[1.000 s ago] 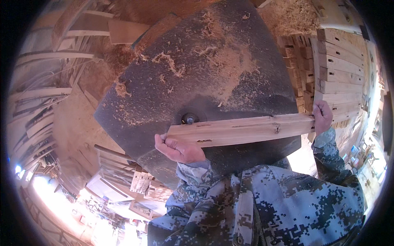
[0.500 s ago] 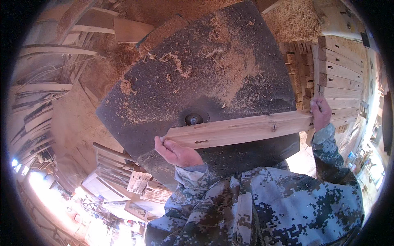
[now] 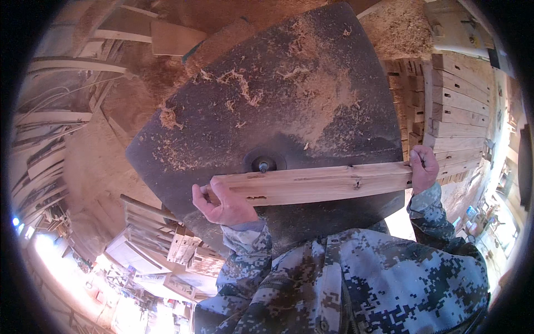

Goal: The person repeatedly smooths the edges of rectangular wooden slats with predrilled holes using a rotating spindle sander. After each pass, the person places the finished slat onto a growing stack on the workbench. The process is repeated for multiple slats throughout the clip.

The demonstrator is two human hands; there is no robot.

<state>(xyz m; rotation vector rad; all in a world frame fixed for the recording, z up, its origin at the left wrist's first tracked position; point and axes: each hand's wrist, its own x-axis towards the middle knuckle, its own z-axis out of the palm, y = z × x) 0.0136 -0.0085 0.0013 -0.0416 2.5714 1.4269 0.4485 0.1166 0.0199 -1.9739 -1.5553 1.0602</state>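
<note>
One board (image 3: 317,185), now farther left

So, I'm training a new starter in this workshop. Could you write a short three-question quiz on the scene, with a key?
1. True or false: the dark tabletop is bare of wood shavings.
2. Fill in: the metal spindle stands nearer the ____ end of the wooden board.
3. Multiple choice: which of the person's hands is nearer the stacked slotted boards? A) left; B) right; C) both equally near.

Key:
1. False; shavings are scattered over it.
2. Left.
3. B, the right hand.
</note>
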